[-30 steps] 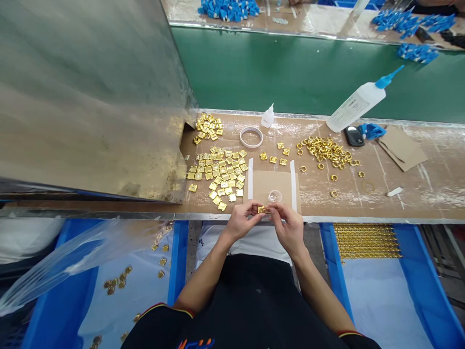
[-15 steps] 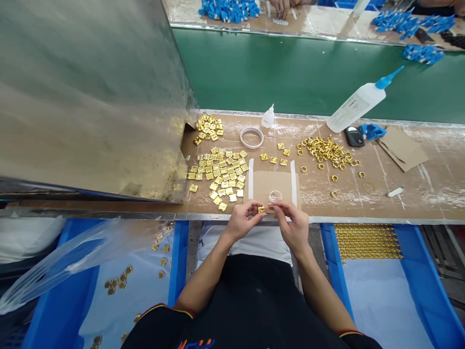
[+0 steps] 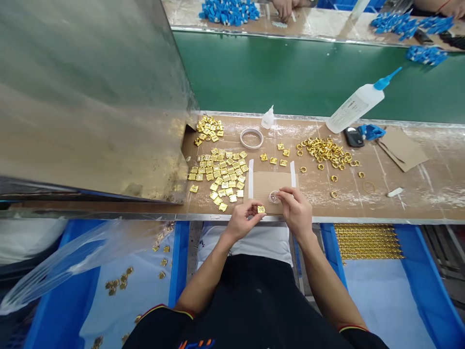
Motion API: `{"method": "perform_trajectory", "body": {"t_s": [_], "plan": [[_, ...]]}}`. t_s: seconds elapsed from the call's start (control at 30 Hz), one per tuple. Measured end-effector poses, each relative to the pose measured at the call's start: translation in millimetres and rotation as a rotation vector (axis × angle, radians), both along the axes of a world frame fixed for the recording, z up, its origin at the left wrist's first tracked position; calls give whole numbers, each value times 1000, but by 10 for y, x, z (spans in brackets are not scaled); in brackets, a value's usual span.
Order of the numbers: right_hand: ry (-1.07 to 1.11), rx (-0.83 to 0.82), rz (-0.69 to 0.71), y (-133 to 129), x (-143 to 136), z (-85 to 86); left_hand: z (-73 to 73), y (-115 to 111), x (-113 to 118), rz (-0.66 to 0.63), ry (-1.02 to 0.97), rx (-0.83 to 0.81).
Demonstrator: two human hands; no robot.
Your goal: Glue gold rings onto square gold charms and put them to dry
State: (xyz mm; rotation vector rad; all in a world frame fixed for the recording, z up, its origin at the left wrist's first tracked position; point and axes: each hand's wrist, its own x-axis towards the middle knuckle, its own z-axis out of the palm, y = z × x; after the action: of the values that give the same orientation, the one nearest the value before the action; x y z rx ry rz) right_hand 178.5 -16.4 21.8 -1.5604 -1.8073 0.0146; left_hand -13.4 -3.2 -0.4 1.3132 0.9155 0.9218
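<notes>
Gold piece (image 3: pixel 260 209), likely light, stiff, best edge-held, is sitting pinched in the left hand (image 3: pixel 241 222) at the cardboard pad's (image 3: pixel 267 182) near edge. Right hand (image 3: pixel 299 215) is hovering over it, contents unclear.

Both forearms raised, fingers (image 3: pixel 258 214) pinched

Right fingers (image 3: pixel 286 194) off gold piece (image 3: pixel 260 209), apparently at clear dish (image 3: pixel 272 197).

Can count 1 gold piece (image 3: pixel 260 209) in the left hand (image 3: pixel 244 221), 5 loose gold pieces (image 3: pixel 273 160) past the cardboard pad (image 3: pixel 267 183), 1 tape roll (image 3: pixel 241 139), 1 big bottle (image 3: pixel 354 109), 1 little bottle (image 3: pixel 268 118), 2 tape strips (image 3: pixel 250 180), 2 blue bins (image 3: pixel 179 252). Too many heaped gold rings (image 3: pixel 327 149) to count.
</notes>
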Motion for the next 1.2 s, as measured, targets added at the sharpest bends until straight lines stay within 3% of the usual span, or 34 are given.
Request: {"method": "perform_trajectory", "body": {"t_s": [0.23,0.5,0.73,0.97,1.2], "plan": [[-61,-77,42,-66,57,120,5,1,-2,-7,-4,2],[199,-92,90,-33,19,94,25,3,-5,-12,13,3],[290,-30,2,10,-59,-52,27,0,-7,-8,20,5],[343,-28,-11,-3,-32,1,8,-3,-5,-7,21,0],[581,-96,-90,-20,35,-47,3,-5,-5,-19,1,-34]]}}
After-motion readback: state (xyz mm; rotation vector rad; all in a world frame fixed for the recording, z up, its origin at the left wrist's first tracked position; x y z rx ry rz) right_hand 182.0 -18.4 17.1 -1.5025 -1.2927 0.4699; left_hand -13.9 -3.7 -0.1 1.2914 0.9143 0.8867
